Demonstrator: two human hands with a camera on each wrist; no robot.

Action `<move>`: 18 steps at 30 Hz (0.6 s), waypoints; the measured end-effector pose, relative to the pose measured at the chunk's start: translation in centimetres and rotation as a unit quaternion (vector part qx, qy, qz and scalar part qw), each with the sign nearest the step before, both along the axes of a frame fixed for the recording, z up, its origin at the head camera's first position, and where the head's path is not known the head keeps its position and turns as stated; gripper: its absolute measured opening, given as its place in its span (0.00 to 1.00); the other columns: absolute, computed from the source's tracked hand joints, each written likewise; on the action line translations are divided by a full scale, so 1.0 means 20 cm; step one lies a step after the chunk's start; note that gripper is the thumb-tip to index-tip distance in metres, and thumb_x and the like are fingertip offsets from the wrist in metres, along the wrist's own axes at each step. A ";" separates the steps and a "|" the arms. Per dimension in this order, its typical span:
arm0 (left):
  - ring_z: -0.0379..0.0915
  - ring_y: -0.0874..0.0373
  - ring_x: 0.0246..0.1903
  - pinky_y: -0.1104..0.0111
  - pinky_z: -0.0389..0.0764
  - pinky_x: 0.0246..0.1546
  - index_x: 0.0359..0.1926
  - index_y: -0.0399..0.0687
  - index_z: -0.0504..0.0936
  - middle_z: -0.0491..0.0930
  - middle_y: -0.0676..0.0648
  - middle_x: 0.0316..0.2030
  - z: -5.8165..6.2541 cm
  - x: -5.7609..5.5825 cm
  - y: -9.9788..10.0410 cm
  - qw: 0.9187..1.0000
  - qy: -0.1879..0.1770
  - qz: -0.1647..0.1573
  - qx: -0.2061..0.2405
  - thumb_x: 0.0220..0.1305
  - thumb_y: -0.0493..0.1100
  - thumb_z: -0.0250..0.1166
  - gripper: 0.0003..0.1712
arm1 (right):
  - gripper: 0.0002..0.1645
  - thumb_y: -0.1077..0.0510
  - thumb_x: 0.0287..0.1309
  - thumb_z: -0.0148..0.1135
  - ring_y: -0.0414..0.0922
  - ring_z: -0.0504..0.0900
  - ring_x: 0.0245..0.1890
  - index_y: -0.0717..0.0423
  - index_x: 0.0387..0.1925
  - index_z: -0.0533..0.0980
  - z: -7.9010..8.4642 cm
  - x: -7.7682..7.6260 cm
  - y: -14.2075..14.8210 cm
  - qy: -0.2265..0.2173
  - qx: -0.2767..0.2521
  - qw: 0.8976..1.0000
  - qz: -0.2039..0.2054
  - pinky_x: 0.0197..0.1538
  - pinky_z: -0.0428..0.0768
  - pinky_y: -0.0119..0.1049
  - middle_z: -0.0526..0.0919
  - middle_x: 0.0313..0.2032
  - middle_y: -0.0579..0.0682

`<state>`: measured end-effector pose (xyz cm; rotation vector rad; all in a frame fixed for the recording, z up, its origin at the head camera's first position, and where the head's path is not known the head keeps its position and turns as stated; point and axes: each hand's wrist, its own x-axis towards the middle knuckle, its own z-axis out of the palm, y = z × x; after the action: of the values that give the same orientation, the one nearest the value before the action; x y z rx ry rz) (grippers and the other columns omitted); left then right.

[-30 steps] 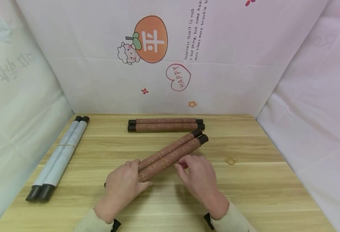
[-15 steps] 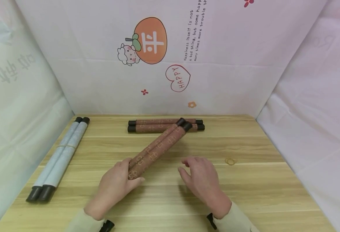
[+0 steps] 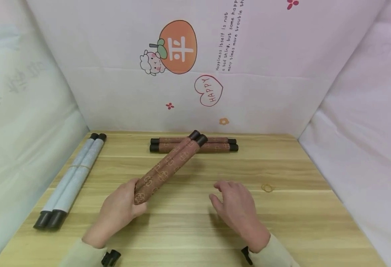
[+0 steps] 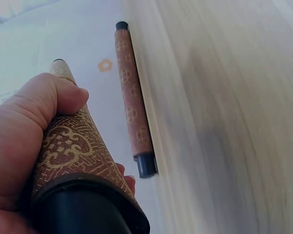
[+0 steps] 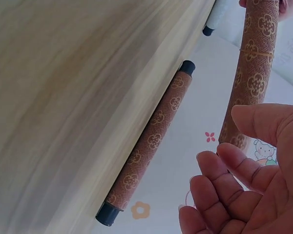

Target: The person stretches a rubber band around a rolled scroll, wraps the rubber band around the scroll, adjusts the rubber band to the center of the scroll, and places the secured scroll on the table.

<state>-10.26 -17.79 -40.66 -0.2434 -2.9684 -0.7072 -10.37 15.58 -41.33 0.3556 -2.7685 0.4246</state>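
My left hand grips a pair of brown hanging scrolls near their lower end, thumb laid over the patterned backing. The pair slants up and to the right above the table, black knobs at the far end. In the right wrist view a thin rubber band runs round the middle of the held scrolls. To the right, my right hand hovers over the wood with fingers loosely bent and nothing in them. The left wrist view shows a black knob close below the gripping palm.
A second brown scroll pair lies along the back edge, partly behind the held one. Two pale blue scrolls, banded together, lie at the left. Loose rubber bands rest on the wooden table at right. White printed cloth encloses it.
My left hand has carried the scrolls left, away from my right hand, and they now point up more steeply. The right hand has let its fingers loosen and shifted slightly right.
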 end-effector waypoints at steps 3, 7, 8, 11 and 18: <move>0.83 0.40 0.46 0.44 0.84 0.45 0.66 0.28 0.71 0.83 0.32 0.50 0.00 0.00 -0.05 1.000 0.008 0.001 0.003 0.51 0.47 0.73 0.45 | 0.19 0.46 0.61 0.71 0.54 0.87 0.46 0.51 0.49 0.85 0.00 0.00 0.00 -0.015 -0.001 1.000 -0.007 0.47 0.84 0.51 0.90 0.44 0.49; 0.83 0.36 0.47 0.42 0.84 0.45 0.68 0.25 0.68 0.82 0.28 0.51 0.01 0.00 -0.10 1.000 0.020 0.010 0.001 0.57 0.47 0.73 0.45 | 0.22 0.45 0.63 0.70 0.55 0.86 0.49 0.52 0.53 0.84 0.01 0.00 -0.01 -0.037 -0.002 0.999 -0.012 0.50 0.84 0.53 0.90 0.47 0.49; 0.82 0.35 0.47 0.41 0.84 0.45 0.69 0.24 0.66 0.81 0.27 0.51 0.02 0.00 -0.11 1.000 0.021 0.013 -0.001 0.59 0.48 0.73 0.46 | 0.22 0.45 0.63 0.69 0.56 0.86 0.50 0.52 0.53 0.84 0.02 0.00 -0.01 -0.042 -0.002 0.999 -0.013 0.50 0.84 0.53 0.90 0.48 0.50; 0.81 0.30 0.50 0.39 0.82 0.47 0.72 0.22 0.62 0.79 0.22 0.54 0.02 0.00 -0.16 1.000 0.021 0.020 0.002 0.64 0.51 0.73 0.49 | 0.24 0.44 0.64 0.68 0.57 0.85 0.52 0.52 0.56 0.83 0.03 0.00 0.00 -0.056 0.000 0.998 -0.018 0.53 0.83 0.55 0.89 0.51 0.51; 0.81 0.28 0.49 0.38 0.81 0.46 0.74 0.20 0.56 0.78 0.20 0.53 0.02 -0.03 -0.27 0.998 0.007 0.055 0.002 0.69 0.54 0.69 0.52 | 0.25 0.45 0.63 0.68 0.60 0.84 0.55 0.51 0.58 0.82 0.03 0.00 0.00 -0.066 0.005 0.998 -0.023 0.56 0.81 0.58 0.88 0.54 0.55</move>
<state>-10.78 -23.11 -40.31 -0.0842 -2.9390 -0.6959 -10.41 15.68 -40.66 0.2746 -2.9020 0.4392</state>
